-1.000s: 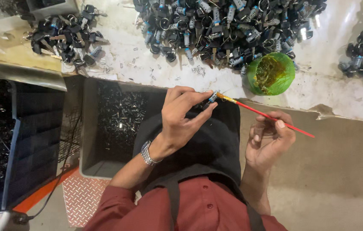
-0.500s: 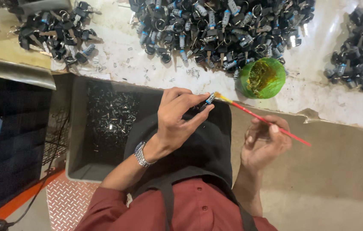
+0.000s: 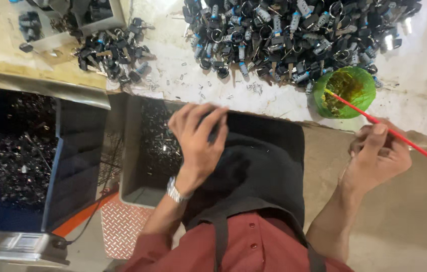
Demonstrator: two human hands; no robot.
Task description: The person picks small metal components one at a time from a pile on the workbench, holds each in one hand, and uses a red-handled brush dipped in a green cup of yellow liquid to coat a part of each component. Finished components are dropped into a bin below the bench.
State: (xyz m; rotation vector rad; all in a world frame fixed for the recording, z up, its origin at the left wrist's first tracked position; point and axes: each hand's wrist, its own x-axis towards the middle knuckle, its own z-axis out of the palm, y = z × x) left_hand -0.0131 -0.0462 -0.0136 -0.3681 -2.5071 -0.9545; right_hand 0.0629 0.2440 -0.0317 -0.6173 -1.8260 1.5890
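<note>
While right hand (image 3: 377, 156) dips brush (image 3: 374, 120), left hand (image 3: 198, 141) perhaps empty.

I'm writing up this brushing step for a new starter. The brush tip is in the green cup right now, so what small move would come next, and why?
Probably lift the red brush out of the green cup and carry its tip back to the small part in the left hand. The right hand holds the brush with its tip dipped in the cup's yellowish paste, apart from the left hand, which waits over the black apron.
</note>
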